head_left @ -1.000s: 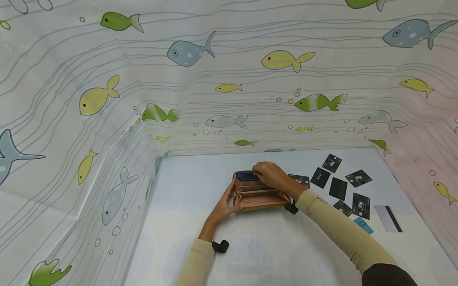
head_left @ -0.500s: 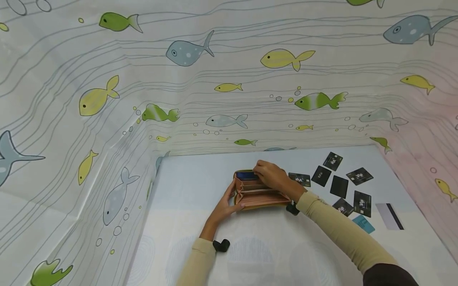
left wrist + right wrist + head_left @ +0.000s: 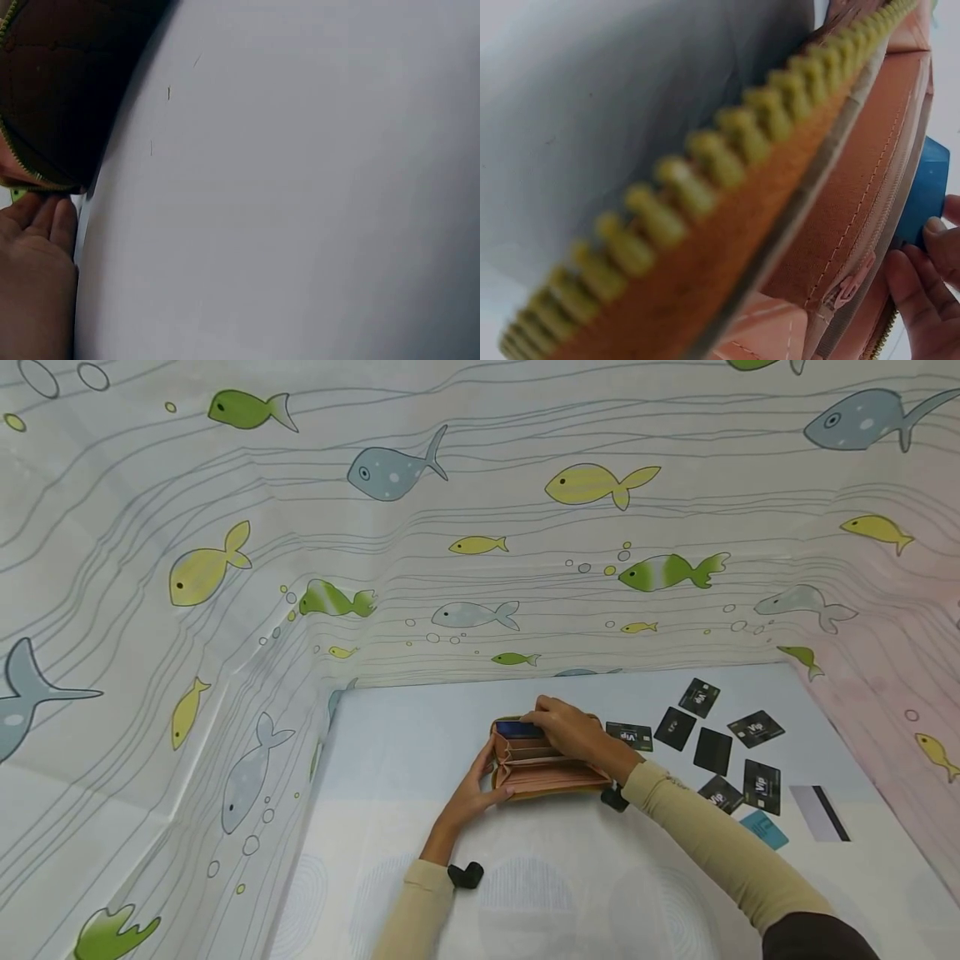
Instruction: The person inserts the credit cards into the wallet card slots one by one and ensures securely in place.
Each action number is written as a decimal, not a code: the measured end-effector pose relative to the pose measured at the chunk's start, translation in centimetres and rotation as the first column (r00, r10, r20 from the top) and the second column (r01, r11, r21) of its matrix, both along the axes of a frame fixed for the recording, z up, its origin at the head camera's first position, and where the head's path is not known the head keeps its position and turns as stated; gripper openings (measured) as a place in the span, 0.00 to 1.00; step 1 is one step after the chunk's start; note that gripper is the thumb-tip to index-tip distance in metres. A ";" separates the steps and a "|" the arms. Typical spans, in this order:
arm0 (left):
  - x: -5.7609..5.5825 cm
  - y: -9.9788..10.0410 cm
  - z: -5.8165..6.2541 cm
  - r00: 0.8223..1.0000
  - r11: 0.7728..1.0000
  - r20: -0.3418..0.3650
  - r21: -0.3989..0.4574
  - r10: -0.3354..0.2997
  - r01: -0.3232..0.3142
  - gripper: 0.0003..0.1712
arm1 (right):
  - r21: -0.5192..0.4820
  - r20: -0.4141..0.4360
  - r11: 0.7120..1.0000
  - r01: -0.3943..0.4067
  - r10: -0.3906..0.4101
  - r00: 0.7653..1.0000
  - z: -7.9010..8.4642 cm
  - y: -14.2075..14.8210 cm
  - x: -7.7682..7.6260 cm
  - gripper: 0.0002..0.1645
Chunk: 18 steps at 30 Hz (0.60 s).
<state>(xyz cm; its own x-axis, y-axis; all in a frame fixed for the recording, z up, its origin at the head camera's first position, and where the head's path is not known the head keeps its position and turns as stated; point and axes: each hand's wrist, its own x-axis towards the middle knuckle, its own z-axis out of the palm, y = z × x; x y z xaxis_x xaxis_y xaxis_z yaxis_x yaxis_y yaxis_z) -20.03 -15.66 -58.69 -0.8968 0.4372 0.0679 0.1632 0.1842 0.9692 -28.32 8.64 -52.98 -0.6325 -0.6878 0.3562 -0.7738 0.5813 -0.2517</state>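
Observation:
A zip-around wallet [image 3: 553, 779] with a salmon-pink lining stands unzipped on the table, its compartments facing up. My left hand [image 3: 467, 797] grips its left end, thumb at the front. In the left wrist view, the fingertips of that hand [image 3: 36, 232] meet the wallet's dark quilted outside [image 3: 67, 75]. At the back compartment, my right hand [image 3: 566, 727] pinches a dark blue card [image 3: 512, 729]. The right wrist view has the blue card [image 3: 924, 199] sticking out behind an inner zip pocket [image 3: 855, 195], with thumb and fingers on it. Its lower part is hidden in the wallet.
Several black cards [image 3: 712, 752] lie scattered to the right of the wallet. Near them are a light blue card [image 3: 764, 830] and a pale card with a black stripe [image 3: 813, 814]. Fish-patterned sheeting [image 3: 480, 577] rises behind and beside the table [image 3: 405, 727].
The fingers of my right hand have shifted slightly left along the top of the blue card. My left hand and the wallet stay in nearly the same place.

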 end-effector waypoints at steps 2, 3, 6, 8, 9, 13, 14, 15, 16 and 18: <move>0.0 0.0 0.0 1.000 1.000 0.002 0.002 -0.002 0.002 0.55 | -0.006 0.002 1.000 0.000 0.000 1.000 0.0 -0.1 0.0 0.16; 0.0 0.0 0.0 1.000 1.000 0.006 0.004 -0.004 0.004 0.56 | -0.007 0.004 1.000 -0.001 0.001 1.000 -0.1 -0.1 -0.1 0.16; 0.0 -0.1 0.0 1.000 1.000 0.013 0.006 -0.010 0.010 0.56 | 0.000 0.010 1.000 -0.001 0.001 1.000 -0.2 -0.2 -0.1 0.16; 0.0 -0.1 0.0 1.000 1.000 0.014 0.007 -0.012 0.012 0.56 | 0.005 0.009 1.000 -0.002 0.002 1.000 -0.3 -0.2 -0.2 0.16; 0.0 -0.1 0.0 1.000 1.000 0.015 0.010 -0.013 0.013 0.56 | 0.008 0.007 1.000 -0.001 0.001 1.000 -0.3 -0.2 -0.2 0.16; -0.1 -0.2 0.0 1.000 1.000 0.010 0.016 -0.015 0.014 0.56 | 0.008 0.001 1.000 0.003 -0.003 1.000 -0.4 -0.1 -0.1 0.15; -0.1 -0.2 0.0 1.000 1.000 0.007 0.017 -0.015 0.015 0.56 | 0.009 0.002 1.000 0.004 -0.004 1.000 -0.4 -0.1 -0.1 0.16; -0.1 -0.2 -0.1 1.000 1.000 0.008 0.017 -0.017 0.017 0.56 | 0.012 0.004 1.000 0.007 -0.007 1.000 -0.4 -0.1 -0.1 0.16; -0.1 -0.2 -0.1 1.000 1.000 0.008 0.016 -0.020 0.020 0.56 | 0.013 0.006 1.000 0.008 -0.008 1.000 -0.4 -0.1 -0.1 0.16; -0.1 -0.2 -0.2 1.000 1.000 0.006 0.011 -0.023 0.023 0.56 | 0.016 0.018 1.000 0.012 -0.012 1.000 -0.4 -0.2 -0.1 0.16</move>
